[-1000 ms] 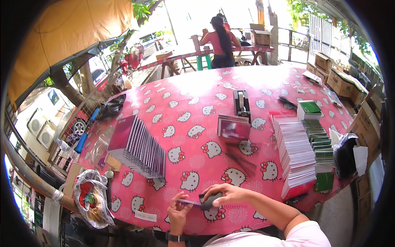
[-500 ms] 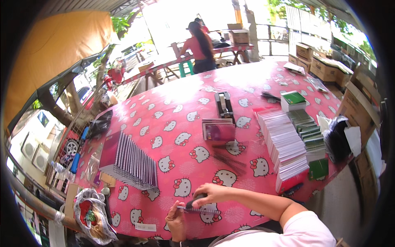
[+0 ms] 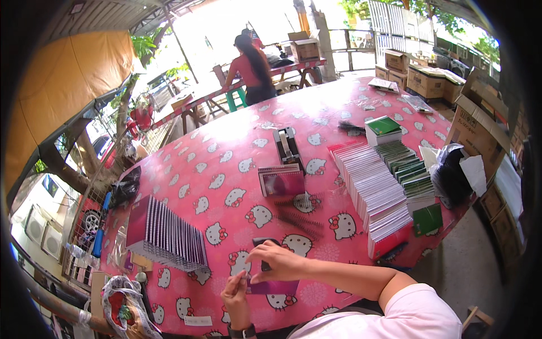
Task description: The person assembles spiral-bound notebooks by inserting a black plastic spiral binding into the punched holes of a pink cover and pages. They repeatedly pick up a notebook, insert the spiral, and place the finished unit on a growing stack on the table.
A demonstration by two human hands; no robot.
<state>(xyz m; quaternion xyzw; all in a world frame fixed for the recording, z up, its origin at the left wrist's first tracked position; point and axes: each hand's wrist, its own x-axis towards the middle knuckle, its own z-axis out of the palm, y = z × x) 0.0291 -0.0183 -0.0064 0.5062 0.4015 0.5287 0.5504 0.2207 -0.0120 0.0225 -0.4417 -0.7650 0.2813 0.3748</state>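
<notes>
Turned from edge-on to cover-showing: one rectangular purple-covered notebook (image 3: pixel 276 287). Hands near together: left hand (image 3: pixel 236 295) pinches its left edge, right hand (image 3: pixel 276 261) clasps one black tool (image 3: pixel 265 265).

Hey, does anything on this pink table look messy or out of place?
Slightly: dark spiral coils lie scattered beside the small maroon notebook pile, unlike the orderly notebook row at left. I see no obvious spill or damage.
</notes>
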